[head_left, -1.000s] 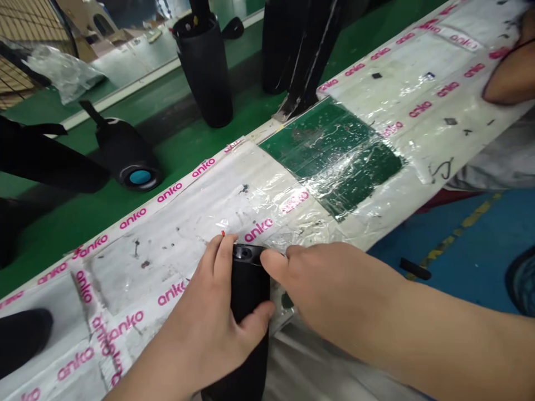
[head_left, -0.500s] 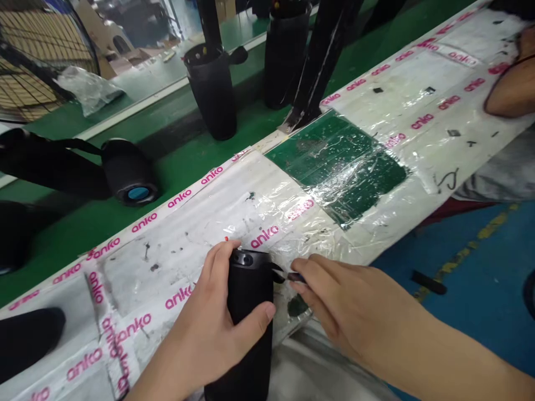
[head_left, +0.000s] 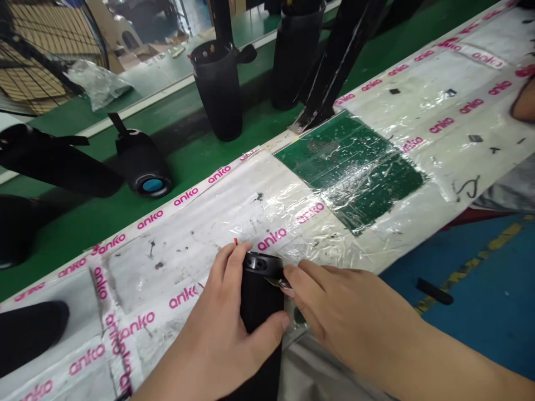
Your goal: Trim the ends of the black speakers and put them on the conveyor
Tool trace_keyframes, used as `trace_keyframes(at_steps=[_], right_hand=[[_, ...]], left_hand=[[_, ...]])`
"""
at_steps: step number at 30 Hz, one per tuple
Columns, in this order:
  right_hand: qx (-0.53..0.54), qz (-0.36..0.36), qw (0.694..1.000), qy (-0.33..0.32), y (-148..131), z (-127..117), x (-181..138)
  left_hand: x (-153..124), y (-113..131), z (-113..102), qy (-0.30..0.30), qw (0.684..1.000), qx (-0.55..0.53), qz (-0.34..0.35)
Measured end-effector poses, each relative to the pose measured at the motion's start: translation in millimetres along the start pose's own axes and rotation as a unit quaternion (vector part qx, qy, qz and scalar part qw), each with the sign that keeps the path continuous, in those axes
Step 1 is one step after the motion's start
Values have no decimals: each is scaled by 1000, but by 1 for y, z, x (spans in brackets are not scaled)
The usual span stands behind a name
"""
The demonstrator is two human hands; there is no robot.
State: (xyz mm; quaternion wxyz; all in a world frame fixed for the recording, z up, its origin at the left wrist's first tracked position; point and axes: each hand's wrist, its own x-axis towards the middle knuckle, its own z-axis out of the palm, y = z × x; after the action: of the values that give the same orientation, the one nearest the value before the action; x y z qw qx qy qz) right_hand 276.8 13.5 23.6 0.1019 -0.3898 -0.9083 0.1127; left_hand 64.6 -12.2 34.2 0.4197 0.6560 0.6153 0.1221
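Observation:
My left hand (head_left: 228,334) is wrapped round a black cylindrical speaker (head_left: 259,303), fingers along its far side and thumb across its front. The speaker stands tilted at the near edge of the bench, its glossy top rim with dark round openings facing up. A thin red-tipped wire (head_left: 236,241) shows beside my left fingertips. Pinched in my right hand (head_left: 334,306) is a small pointed metal tool (head_left: 276,283), its tip against the fabric just under the rim. My fingers cover most of the tool, so its exact kind cannot be made out.
Several black speaker bodies, including one with a blue-centred end (head_left: 152,185), stand or lie on the green belt (head_left: 179,131). A dark post (head_left: 338,61) rises behind the taped bench top (head_left: 209,214). Another person's arm (head_left: 524,103) rests at right. A fan (head_left: 45,50) stands at upper left.
My right hand has brought the tool's tip from the strap at the rim's right side onto the speaker's front. The view has shifted slightly, and the other person's arm shows less.

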Motion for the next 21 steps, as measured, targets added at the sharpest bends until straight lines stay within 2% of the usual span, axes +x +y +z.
trace_keyframes(at_steps=[6,15,21], right_hand=[[-6,-2,1000,2,0,-1,0],[2,5,999,-40,3,-2,1],[-5,8,1000,-28,7,2,2]], left_hand=[[-1,1,2,-6,1000,-3,-13],[-1,4,2,-14,1000,-4,-20],[0,2,5,-8,1000,0,-15]])
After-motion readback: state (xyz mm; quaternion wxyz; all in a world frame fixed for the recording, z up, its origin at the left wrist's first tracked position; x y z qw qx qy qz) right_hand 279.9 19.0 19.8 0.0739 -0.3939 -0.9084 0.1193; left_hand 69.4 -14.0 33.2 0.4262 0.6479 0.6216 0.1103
